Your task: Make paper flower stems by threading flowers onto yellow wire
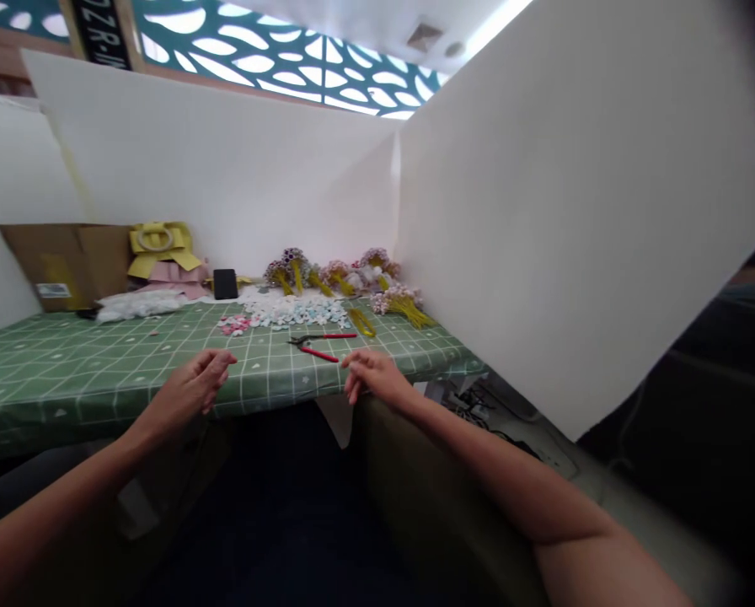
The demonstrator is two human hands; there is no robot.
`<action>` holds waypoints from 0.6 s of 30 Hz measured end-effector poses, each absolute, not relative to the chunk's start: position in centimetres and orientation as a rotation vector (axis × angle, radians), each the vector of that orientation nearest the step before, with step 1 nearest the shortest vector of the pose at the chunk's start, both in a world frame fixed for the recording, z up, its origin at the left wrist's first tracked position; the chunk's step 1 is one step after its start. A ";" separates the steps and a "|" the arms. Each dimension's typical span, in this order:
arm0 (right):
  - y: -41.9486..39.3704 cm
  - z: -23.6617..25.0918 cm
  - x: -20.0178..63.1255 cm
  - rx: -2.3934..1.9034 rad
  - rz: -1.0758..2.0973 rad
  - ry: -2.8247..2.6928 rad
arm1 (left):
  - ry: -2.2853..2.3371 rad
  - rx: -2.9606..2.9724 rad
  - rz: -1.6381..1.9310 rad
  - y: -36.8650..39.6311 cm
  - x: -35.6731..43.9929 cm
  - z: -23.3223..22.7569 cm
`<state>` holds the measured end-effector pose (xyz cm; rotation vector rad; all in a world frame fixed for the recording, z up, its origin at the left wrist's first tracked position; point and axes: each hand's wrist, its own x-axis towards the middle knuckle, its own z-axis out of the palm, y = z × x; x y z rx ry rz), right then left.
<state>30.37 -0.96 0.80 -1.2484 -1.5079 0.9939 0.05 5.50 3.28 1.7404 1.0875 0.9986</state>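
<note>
White boards point(238, 177) are stood up behind and to the right of a desk point(67, 371) covered with a green checked cloth. Both hands are held at the near edge of the desk, well apart from each other. The left hand point(194, 384) is loosely curled with nothing in it, its fingertips over the cloth. The right hand point(371, 375) is likewise empty, its fingers bent down onto the desk edge. Red-handled pliers point(320, 341) are laid just beyond the right hand, apart from it. Farther back, a heap of small white, pink and blue flowers point(282, 314) is spread out, and bunches with yellow stems point(345, 278) are piled against the board. A dark phone point(225, 283), yellow ribbon bow point(157, 244) and cardboard box point(61, 261) are seen at the rear left.
</note>
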 end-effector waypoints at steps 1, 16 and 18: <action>-0.1 1.5 32.2 -1.427 0.745 -1.465 | 1.059 1.718 0.992 5.5 0.2 3.1; 4.8 5.1 45.6 -2.421 -0.220 -1.248 | 1.057 1.726 0.880 5.2 0.7 1.1; 3.7 3.5 43.6 -2.409 -0.293 -1.385 | 1.087 1.765 0.877 5.0 0.8 1.2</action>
